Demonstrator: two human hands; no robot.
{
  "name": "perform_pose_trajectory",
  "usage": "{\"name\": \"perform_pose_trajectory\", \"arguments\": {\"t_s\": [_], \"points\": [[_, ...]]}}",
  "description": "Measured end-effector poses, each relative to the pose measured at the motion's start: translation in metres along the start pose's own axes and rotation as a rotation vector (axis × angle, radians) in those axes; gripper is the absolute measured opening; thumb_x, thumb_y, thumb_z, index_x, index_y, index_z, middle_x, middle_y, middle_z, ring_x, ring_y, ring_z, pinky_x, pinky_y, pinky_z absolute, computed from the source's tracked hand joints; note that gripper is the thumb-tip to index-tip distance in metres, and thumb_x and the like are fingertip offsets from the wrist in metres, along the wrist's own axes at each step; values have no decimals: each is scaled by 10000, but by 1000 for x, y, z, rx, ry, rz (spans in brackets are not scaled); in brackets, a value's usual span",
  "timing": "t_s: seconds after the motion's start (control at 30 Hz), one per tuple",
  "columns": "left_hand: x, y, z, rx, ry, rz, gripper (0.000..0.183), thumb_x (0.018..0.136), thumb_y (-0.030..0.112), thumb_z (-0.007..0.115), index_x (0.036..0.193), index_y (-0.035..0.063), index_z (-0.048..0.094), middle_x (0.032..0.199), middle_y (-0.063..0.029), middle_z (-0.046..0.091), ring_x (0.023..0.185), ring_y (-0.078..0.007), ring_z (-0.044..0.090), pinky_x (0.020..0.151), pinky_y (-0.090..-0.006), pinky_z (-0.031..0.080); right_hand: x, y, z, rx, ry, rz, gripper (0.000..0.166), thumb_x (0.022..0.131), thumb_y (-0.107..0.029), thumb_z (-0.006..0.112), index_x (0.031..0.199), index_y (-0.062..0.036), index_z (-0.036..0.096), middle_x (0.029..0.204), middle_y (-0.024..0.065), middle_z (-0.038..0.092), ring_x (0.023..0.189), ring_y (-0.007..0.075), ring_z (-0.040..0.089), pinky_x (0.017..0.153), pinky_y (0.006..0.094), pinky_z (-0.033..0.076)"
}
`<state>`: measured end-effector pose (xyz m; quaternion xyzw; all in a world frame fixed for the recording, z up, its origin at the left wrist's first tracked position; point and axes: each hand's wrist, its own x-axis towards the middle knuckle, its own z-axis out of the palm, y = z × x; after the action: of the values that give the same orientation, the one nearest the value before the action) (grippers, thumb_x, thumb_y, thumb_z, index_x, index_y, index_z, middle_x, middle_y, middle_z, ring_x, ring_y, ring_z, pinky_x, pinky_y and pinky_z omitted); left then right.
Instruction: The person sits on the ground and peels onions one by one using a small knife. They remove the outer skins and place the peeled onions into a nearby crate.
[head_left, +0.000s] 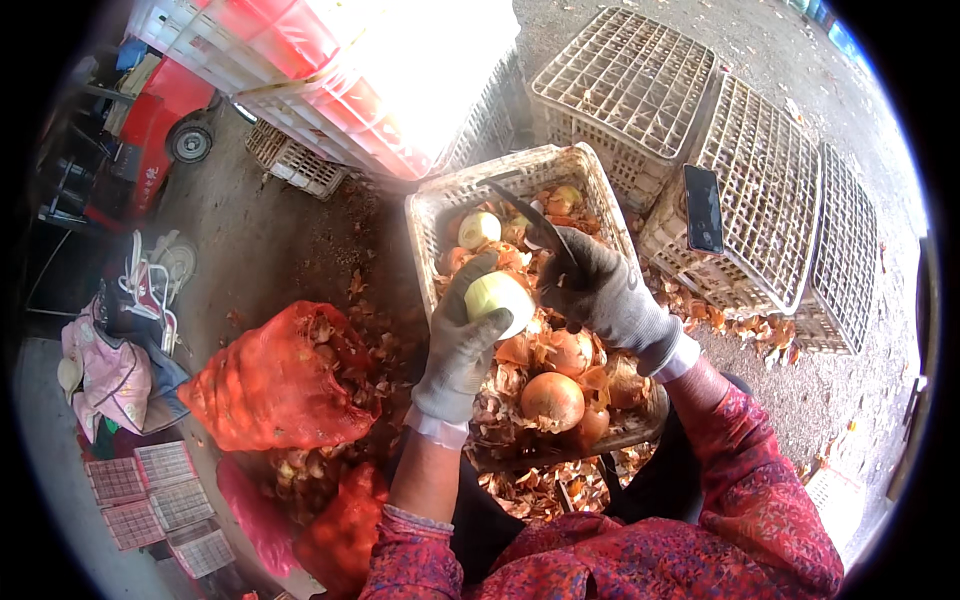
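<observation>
A grey glove covers my left hand (465, 337), which grips a peeled pale onion (499, 301) above a dirty white plastic crate (626, 251). My right hand (600, 289), also gloved, holds a knife (529, 214) with a dark blade that points up and left, just beyond the onion. Inside the crate lie unpeeled brown onions (553, 401), loose dry skins and another peeled onion (479, 229) near its far left part. The knife handle is mostly hidden by my fingers.
An orange mesh sack of onions (281, 379) lies to the left. Upturned plastic crates (626, 75) stand at the right, with a smartphone (703, 208) on one. Tall stacked crates (330, 112) rise beyond. Onion skins (536, 491) litter the ground.
</observation>
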<state>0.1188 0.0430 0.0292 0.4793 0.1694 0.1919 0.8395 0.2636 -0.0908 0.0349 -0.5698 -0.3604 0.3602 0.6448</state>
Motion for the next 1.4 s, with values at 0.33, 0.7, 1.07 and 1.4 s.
{"name": "perform_pose_trajectory", "arguments": {"t_s": [0.33,0.7,1.07,1.4], "points": [[-3,7,3,-87,-51,-18,718,767,289,746,1338,2,420,1143,-93,585,954,-177,623,708,-307,581,1,-45,-7,203,130,173,578,793,-99,735,1298,-34,463,1027,72,613,742,113,600,563,229,518],[3,-4,-2,-302,-40,13,755,788,391,707,1344,-18,401,1178,-148,579,819,-192,600,585,-264,527,4,-27,-18,116,389,191,283,788,3,595,1064,-57,612,868,18,624,631,71,566,454,214,484],[3,-11,-9,-788,51,-51,607,905,480,533,1279,6,466,1193,-155,588,898,-288,622,708,-366,538,1,-1,5,-683,290,-105,98,816,-97,647,882,-34,610,883,123,636,673,252,628,650,363,514],[-17,-13,18,-740,173,61,484,876,375,611,1237,69,510,1153,-116,602,1038,-284,578,945,-465,449,-20,-5,40,-1057,14,-290,180,848,-160,546,1001,-65,535,981,123,577,644,307,620,532,415,494]]}}
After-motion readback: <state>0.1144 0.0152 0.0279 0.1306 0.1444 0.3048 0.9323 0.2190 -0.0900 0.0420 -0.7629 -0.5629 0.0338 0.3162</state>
